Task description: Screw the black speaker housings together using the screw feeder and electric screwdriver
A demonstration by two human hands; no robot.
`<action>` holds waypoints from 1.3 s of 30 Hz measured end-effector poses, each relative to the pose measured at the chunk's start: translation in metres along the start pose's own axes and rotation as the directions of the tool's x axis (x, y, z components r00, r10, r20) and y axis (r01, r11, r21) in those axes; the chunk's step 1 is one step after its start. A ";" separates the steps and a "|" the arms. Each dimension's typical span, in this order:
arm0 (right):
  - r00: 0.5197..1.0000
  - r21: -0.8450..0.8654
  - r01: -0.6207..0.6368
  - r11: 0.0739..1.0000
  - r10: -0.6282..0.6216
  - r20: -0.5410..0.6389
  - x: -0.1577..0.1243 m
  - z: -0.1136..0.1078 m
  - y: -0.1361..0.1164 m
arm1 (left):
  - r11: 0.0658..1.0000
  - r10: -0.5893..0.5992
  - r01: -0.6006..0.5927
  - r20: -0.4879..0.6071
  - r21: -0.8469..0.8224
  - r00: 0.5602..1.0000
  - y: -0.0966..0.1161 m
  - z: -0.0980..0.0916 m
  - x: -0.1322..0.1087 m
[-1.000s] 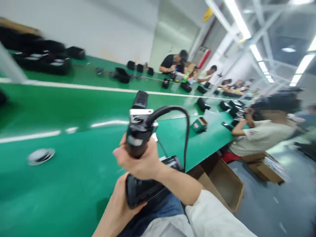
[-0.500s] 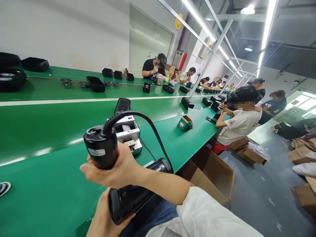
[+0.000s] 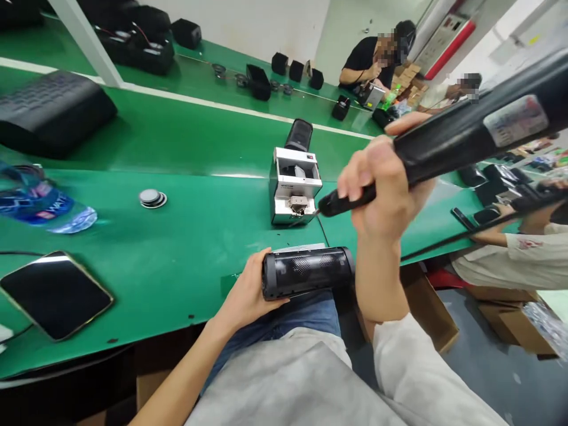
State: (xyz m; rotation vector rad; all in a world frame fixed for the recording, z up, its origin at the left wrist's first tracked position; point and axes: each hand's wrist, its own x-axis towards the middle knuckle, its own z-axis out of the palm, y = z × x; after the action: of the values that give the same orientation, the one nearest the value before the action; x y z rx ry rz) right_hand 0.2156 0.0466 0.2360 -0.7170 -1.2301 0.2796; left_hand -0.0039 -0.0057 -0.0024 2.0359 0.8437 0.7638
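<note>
My left hand (image 3: 251,287) grips the left end of a black cylindrical speaker housing (image 3: 310,272), held over my lap at the table's front edge. Up and to the right, my right hand (image 3: 384,183) is wrapped round a black electric screwdriver (image 3: 444,142), its thin tip pointing left beside a silver screw feeder box (image 3: 296,186). The tip is above the housing and apart from it. Behind the feeder a black speaker (image 3: 299,135) stands on the green table (image 3: 199,236).
A phone (image 3: 57,294), a water bottle (image 3: 48,201) and round metal discs (image 3: 152,198) lie at the left. A large black casing (image 3: 55,112) is beyond them. Co-workers sit along the right; cardboard boxes (image 3: 430,307) stand below the table there.
The view has swung left and down. The screwdriver has turned from end-on to side-on and moved away from the housing to the right. My left hand still holds the housing.
</note>
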 end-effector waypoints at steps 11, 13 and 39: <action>0.998 -0.248 0.023 0.969 -0.034 -0.043 0.012 0.003 0.065 | 1.000 -0.004 0.004 0.043 0.001 0.999 0.000 -0.005 0.001; 0.999 -0.261 0.029 0.965 -0.034 -0.016 0.013 0.001 0.062 | 1.000 -0.006 0.006 0.044 0.007 0.999 0.000 -0.004 0.000; 0.907 -0.041 -0.033 0.999 0.048 0.419 0.036 -0.002 0.069 | 1.000 0.004 -0.005 0.038 0.021 0.999 -0.002 -0.003 0.001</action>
State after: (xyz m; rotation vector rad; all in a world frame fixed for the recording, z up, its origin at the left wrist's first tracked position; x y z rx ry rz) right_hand 0.2413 0.1180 0.2188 -0.7336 -1.6341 0.4670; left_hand -0.0061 -0.0025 -0.0020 2.0650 0.8294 0.7197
